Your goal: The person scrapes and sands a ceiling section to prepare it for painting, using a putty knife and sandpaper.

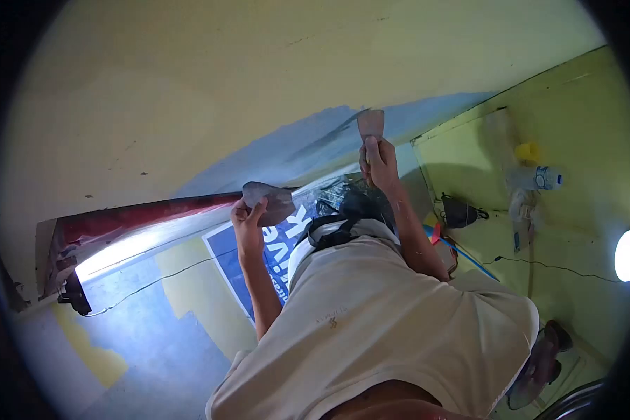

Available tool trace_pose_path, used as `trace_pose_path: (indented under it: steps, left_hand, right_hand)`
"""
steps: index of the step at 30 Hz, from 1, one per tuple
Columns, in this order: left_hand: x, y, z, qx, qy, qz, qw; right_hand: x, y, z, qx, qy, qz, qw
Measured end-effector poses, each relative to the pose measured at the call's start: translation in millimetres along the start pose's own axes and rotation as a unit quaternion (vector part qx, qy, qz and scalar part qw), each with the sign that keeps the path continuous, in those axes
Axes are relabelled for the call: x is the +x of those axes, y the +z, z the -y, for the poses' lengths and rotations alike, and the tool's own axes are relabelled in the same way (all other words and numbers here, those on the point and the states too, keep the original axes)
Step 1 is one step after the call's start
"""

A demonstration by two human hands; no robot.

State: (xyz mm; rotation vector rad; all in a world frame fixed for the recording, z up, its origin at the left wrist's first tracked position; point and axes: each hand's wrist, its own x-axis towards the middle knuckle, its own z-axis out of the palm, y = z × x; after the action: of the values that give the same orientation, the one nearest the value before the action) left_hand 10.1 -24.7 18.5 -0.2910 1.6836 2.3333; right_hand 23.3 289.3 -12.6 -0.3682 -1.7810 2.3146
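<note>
My right hand point(380, 161) is closed around the handle of a putty knife point(371, 123), whose wide blade lies against or very near a grey patch point(427, 115) on the pale yellow surface. A dark smear runs down and left from the blade across that patch. Lower and to the left, my left hand point(248, 213) pinches a flat grey plate point(276, 203) by its left side. The plate is below the grey patch, near the right end of a dark red strip point(147, 212).
A bright lamp point(122, 252) with a cord shines at the left. Behind my arms is a blue printed banner point(238, 273). At the right are a plastic bottle point(547, 178), a yellow cup point(527, 152), a black bag point(460, 211), a blue rod point(469, 259) and another light point(627, 256).
</note>
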Motion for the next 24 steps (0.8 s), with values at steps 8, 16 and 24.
trace_pose_path:
  steps: [8,16,24]
  left_hand:
    - [-0.5,8.1,-0.2,0.084,-0.037,0.101,0.991]
    - [-8.5,28.8,-2.4,0.124,-0.03,0.116,0.985]
    - [-1.6,30.6,-2.1,0.111,-0.017,0.087,0.99]
  right_hand:
    - [5.3,6.9,-3.3,-0.018,-0.009,-0.003,1.0]
    - [2.1,6.0,4.1,-0.021,-0.007,0.012,1.0]
    - [-2.6,11.8,21.6,-0.045,0.013,0.007,0.999]
